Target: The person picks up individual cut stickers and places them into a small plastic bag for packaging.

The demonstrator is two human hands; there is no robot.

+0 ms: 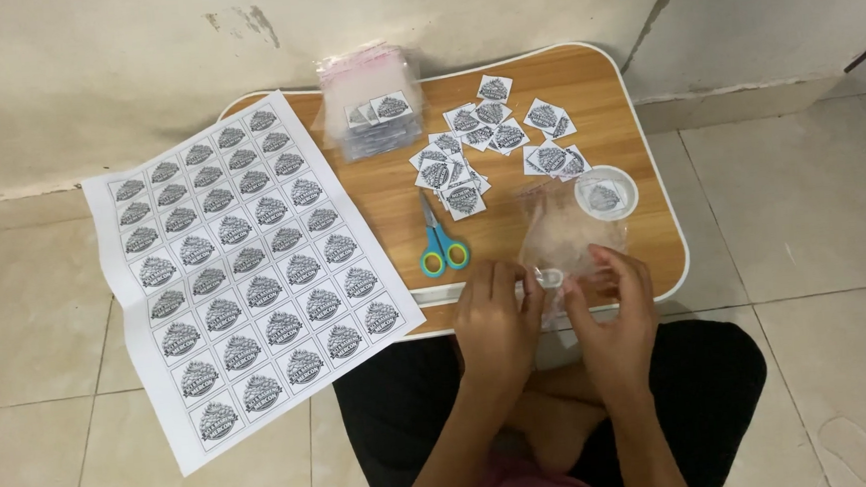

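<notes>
**A:** ok so what's going on at the near edge of the desk (pixel 583 74)?

**B:** both hands are working one small clear plastic bag (pixel 558 241). The left hand (pixel 498 320) has its fingers pressed together, pinching the bag's near left corner. The right hand (pixel 617 307) has thumb and forefinger pinched on the near right side, other fingers curled loosely. The bag lies crumpled at about 5 o'clock on the desk top, just past the fingertips.

**A:** anything inside it?

**B:** can't tell, the plastic is too wrinkled and glary.

**A:** and around it?

**B:** a small round clear lid or cup (pixel 606 194) with a cut label in it sits at 1 o'clock from the bag, touching or just beside it. Blue-and-green handled scissors (pixel 440 241) lie at 9 o'clock from the bag, blades pointing away from the person. A loose pile of cut square labels (pixel 487 140) is spread across the middle and far side of the desk. A stack of clear zip bags (pixel 370 107) sits at 11 o'clock, near the wall. A big uncut sheet of printed labels (pixel 244 265) hangs off the left end of the desk onto the tile floor (pixel 834 249).

**A:** person's position?

**B:** sitting cross-legged on the floor, knees under the near edge.
</notes>
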